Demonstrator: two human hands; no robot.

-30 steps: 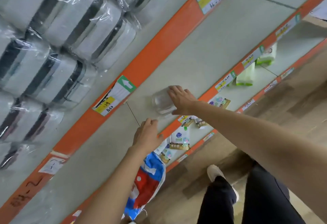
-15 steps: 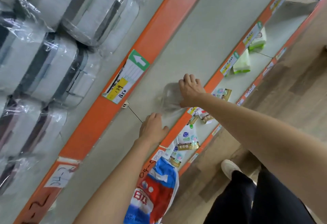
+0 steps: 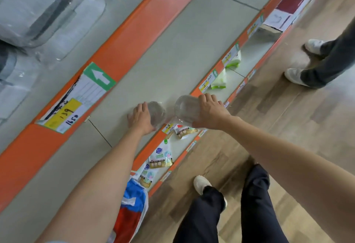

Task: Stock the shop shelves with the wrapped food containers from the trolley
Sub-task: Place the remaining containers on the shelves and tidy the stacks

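Observation:
Two clear, wrapped food containers sit at the front of the grey middle shelf (image 3: pixel 172 47). My left hand (image 3: pixel 141 118) lies over the left container (image 3: pixel 158 112), fingers curled round it. My right hand (image 3: pixel 211 111) grips the right container (image 3: pixel 186 108) from its side, right at the shelf's orange front edge. The two containers are a small gap apart. Several larger white wrapped containers with dark bands (image 3: pixel 42 10) fill the shelf above, blurred.
An orange shelf rail with a green arrow price label (image 3: pixel 76 98) runs above the hands. Pouches (image 3: pixel 160 158) and green-white packs (image 3: pixel 219 81) lie on the lower shelf. A red-blue bag (image 3: pixel 132 210) hangs below. Another person's legs (image 3: pixel 322 64) stand at right on the wood floor.
My left hand went from resting flat on the shelf to holding a clear container. My right hand's container has moved toward the shelf's front edge. The camera swung right, showing another person's legs.

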